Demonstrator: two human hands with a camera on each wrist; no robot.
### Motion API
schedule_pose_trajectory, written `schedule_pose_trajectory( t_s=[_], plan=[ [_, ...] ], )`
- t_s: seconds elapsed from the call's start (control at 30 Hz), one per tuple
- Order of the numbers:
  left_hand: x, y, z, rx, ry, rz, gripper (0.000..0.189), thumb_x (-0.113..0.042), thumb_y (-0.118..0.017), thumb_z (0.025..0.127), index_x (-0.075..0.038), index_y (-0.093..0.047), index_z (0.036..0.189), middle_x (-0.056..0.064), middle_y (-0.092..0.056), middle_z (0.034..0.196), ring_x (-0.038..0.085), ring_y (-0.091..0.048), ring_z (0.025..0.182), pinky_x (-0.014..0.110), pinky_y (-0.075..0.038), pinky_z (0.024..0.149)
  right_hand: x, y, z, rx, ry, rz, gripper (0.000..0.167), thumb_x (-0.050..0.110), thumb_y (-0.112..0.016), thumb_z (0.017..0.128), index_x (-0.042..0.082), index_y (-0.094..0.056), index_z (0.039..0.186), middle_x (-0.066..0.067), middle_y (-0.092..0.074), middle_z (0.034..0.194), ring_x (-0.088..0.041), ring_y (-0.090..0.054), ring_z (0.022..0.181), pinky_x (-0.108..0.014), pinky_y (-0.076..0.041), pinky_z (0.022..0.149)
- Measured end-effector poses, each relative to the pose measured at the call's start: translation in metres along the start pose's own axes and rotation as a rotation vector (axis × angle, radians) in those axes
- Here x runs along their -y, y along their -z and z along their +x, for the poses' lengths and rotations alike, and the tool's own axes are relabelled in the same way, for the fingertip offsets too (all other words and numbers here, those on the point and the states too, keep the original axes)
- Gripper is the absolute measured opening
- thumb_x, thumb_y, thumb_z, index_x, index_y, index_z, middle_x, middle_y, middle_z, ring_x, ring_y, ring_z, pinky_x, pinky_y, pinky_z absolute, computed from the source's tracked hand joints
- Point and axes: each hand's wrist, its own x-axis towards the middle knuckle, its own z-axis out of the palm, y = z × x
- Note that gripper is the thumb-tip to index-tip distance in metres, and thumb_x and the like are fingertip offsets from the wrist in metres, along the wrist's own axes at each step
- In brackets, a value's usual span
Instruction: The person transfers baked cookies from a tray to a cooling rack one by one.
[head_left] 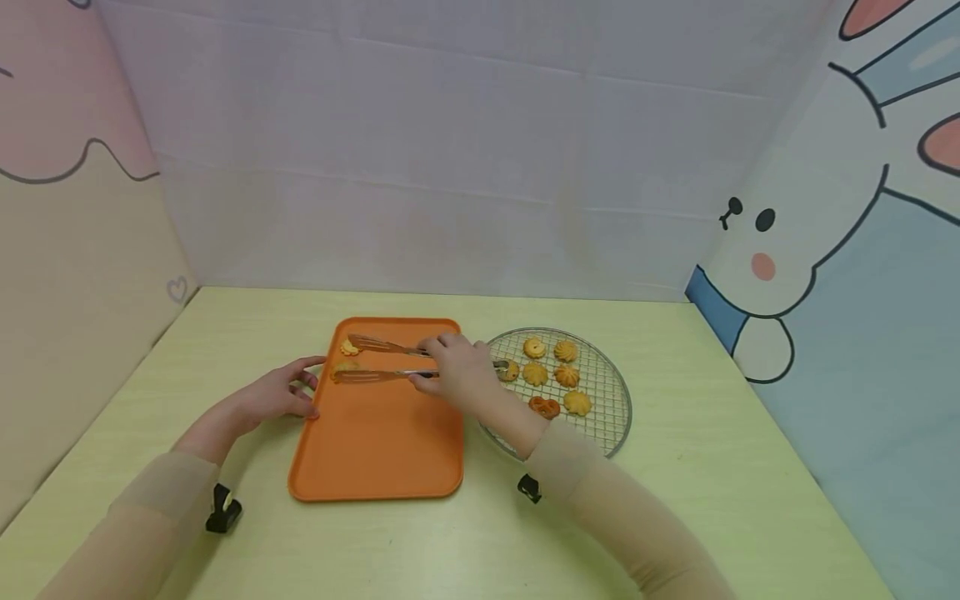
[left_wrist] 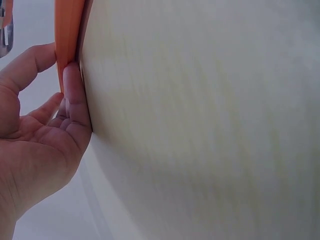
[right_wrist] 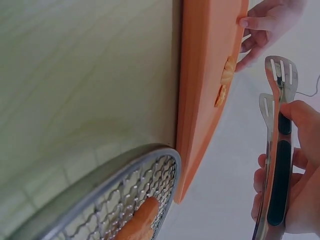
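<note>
My left hand (head_left: 281,393) is at the left rim of an orange tray (head_left: 375,450); in the left wrist view its thumb and fingers pinch the tray's edge (left_wrist: 68,35). Metal tongs (right_wrist: 279,175) with dark grip pads are held in my right hand (head_left: 467,373). Their slotted heads point left over the upper part of the tray, spread apart with nothing between them. Two golden cookies lie on the tray by its upper left side: one cookie (head_left: 349,347) further back, the other (head_left: 343,367) partly behind the nearer tong head.
Right of the tray stands a round wire rack (head_left: 611,425) bearing several cookies (head_left: 535,373) and a brown pretzel-shaped one (head_left: 545,407). My right forearm (head_left: 585,467) crosses over the rack's front left. A pale wall (head_left: 450,167) closes off the table's (head_left: 420,550) back edge.
</note>
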Motion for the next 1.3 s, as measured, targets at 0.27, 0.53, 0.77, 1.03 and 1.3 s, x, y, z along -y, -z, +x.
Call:
schedule_pose_trajectory(
  t_s=[0.27,0.53,0.77,1.03,1.3],
  plan=[
    [0.000,0.000,0.001,0.004,-0.002,-0.002,0.091,-0.003,-0.072,0.078,0.000,-0.015,0.148,0.016,-0.038,0.111,0.017,-0.056,0.083,0.026,-0.049,0.071,0.008,-0.011,0.009,0.096,-0.028,-0.040,0.045,0.056,-0.054,0.089,0.026,-0.055,0.123,0.005,-0.055,0.104,-0.014,-0.051,0.084,-0.031,-0.035,0.064],
    [-0.003,-0.001,0.001,0.006,0.000,-0.013,0.091,0.000,-0.071,0.077,0.000,-0.014,0.148,0.017,-0.037,0.111,0.016,-0.055,0.082,0.026,-0.050,0.070,0.009,-0.017,0.011,0.165,-0.090,-0.068,0.045,0.057,-0.053,0.089,0.024,-0.057,0.121,0.004,-0.057,0.105,-0.016,-0.054,0.085,-0.035,-0.040,0.067],
    [-0.002,-0.001,-0.001,0.006,0.005,-0.023,0.090,-0.001,-0.071,0.078,0.000,-0.014,0.148,0.016,-0.036,0.110,0.017,-0.054,0.082,0.027,-0.050,0.069,0.010,-0.023,0.017,0.228,-0.114,-0.018,0.044,0.055,-0.053,0.089,0.026,-0.057,0.122,0.004,-0.058,0.108,-0.018,-0.057,0.091,-0.040,-0.045,0.074],
    [-0.001,-0.001,-0.001,0.005,0.014,-0.022,0.091,-0.002,-0.072,0.078,-0.001,-0.014,0.148,0.015,-0.036,0.110,0.016,-0.055,0.082,0.027,-0.050,0.070,0.015,-0.027,0.026,0.238,-0.093,-0.003,0.045,0.054,-0.053,0.090,0.025,-0.057,0.124,0.004,-0.058,0.109,-0.019,-0.060,0.091,-0.043,-0.048,0.076],
    [0.001,0.001,0.001,0.008,0.010,-0.016,0.092,-0.004,-0.074,0.077,-0.001,-0.015,0.148,0.014,-0.037,0.110,0.016,-0.055,0.082,0.027,-0.049,0.070,0.021,-0.030,0.032,0.233,-0.096,-0.009,0.044,0.054,-0.052,0.090,0.026,-0.057,0.124,0.003,-0.058,0.110,-0.018,-0.059,0.089,-0.040,-0.049,0.072]
  ],
)
